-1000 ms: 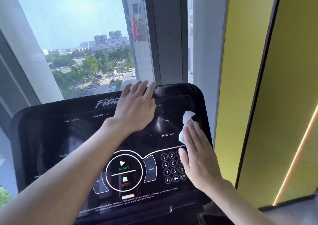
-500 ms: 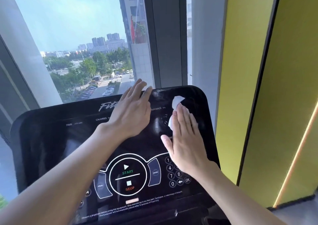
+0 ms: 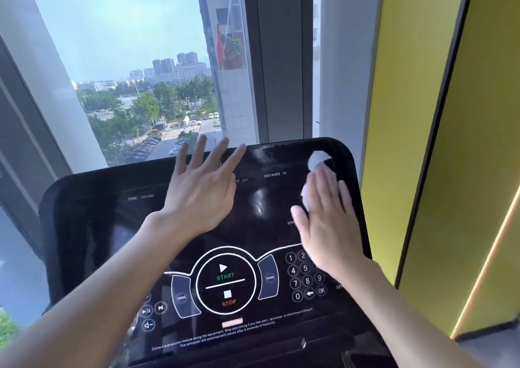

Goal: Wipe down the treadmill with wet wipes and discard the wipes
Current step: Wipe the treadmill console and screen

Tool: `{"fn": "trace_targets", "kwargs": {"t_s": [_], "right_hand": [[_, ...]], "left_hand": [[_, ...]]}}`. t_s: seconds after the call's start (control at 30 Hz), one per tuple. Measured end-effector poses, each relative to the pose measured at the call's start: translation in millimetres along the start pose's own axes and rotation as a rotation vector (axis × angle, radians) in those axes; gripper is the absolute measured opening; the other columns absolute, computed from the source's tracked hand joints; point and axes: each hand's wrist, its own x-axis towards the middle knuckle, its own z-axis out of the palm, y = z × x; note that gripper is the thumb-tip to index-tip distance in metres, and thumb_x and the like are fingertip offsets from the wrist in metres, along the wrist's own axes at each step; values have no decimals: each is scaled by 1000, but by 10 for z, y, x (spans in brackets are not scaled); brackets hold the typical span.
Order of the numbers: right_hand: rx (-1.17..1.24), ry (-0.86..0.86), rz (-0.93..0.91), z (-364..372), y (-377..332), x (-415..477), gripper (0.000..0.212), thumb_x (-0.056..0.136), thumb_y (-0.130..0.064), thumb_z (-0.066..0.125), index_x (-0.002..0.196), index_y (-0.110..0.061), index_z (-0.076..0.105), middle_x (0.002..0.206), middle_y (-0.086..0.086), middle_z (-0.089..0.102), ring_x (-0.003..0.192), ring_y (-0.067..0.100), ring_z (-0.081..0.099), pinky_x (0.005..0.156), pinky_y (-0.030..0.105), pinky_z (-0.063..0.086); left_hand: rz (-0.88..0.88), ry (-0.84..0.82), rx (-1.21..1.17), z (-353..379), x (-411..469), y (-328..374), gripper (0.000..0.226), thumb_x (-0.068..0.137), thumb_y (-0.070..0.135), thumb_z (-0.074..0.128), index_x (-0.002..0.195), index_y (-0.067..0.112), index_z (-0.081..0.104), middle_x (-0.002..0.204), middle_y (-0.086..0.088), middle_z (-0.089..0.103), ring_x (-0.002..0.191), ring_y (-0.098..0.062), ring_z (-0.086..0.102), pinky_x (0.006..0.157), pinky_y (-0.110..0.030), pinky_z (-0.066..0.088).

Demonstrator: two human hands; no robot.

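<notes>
The treadmill's glossy black console [image 3: 112, 227] fills the lower view, with START/STOP buttons in the middle and a number keypad at the lower right. My right hand [image 3: 323, 221] lies flat with straight fingers and presses a white wet wipe [image 3: 316, 160] against the console's upper right corner; the wipe shows past my fingertips and at my index side. My left hand [image 3: 202, 190] rests flat near the console's top middle, fingers spread and reaching over the top edge. Wet streaks shine on the panel between my hands.
A tall window [image 3: 135, 72] with a city view stands right behind the console. A grey window frame [image 3: 278, 58] rises behind its top right. A yellow wall panel [image 3: 439, 114] runs close along the console's right side.
My right hand slid the wipe up from beside the keypad to the console's upper right corner. My left hand stayed near the top middle, its fingers now spread wider.
</notes>
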Motion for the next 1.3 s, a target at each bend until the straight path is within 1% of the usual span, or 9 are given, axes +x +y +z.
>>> {"fn": "trace_targets", "kwargs": {"t_s": [0.1,0.27,0.43,0.57,0.73,0.9,1.03,1.23,1.3], "right_hand": [[99,27,115,33,-140,-67,75,104,-51,2,156,3,13,165,19,0,154,28,-2,125,43,5],[1,-83,-301,117,-358,-513,70,107,-50,13,156,0,16,166,17,3,154,26,0,123,44,13],[101,-22,185,176,-210,-489,72,105,-51,3,155,1,3,164,19,-7,154,29,-3,124,45,10],[65,-47,-140,147,-514,-382,73,106,-51,5,155,2,6,164,21,-3,154,30,-4,125,44,7],[168,38,253,29,-689,73,76,103,-51,4,155,4,7,163,23,-1,153,32,-2,124,50,12],[-9,-69,-238,71,-1109,-171,72,105,-52,6,157,-1,7,165,16,-6,154,25,-9,126,44,4],[64,5,159,66,-915,18,75,101,-53,-6,157,-2,2,165,15,-5,154,26,-3,126,44,6],[-17,-89,-215,165,-1400,-469,72,105,-50,12,156,2,11,165,20,1,154,30,0,125,44,8],[-32,-72,-105,203,-1117,-453,72,105,-51,6,156,0,7,165,18,-2,154,28,0,124,45,10]], "left_hand": [[-12,-18,1,-3,-49,-43,58,103,39,22,156,39,0,166,6,8,153,-26,1,122,-51,3],[21,18,-17,-8,-63,-95,57,103,38,22,158,33,8,166,4,12,152,-24,10,123,-47,8],[3,68,-127,13,-103,-215,59,104,31,29,158,9,15,165,-6,13,153,-16,8,125,-34,3],[1,106,-94,-18,-128,-294,53,103,31,28,154,19,27,164,-4,20,153,-25,8,124,-44,2],[-31,70,-36,-15,-333,-592,56,102,31,29,157,28,15,165,-3,17,153,-30,4,122,-54,1],[-2,46,-10,-17,-488,-750,59,101,31,27,158,29,11,166,3,7,153,-28,-4,120,-60,-3],[-11,27,41,-57,-620,-956,60,99,33,28,157,37,10,166,7,5,153,-27,5,114,-70,2],[-25,89,-27,-72,-687,-1154,61,101,30,34,158,22,14,165,-6,13,150,-27,20,122,-52,9],[-13,112,-34,-47,-727,-1253,61,101,28,34,158,15,16,164,-9,17,151,-25,17,124,-44,8]]}}
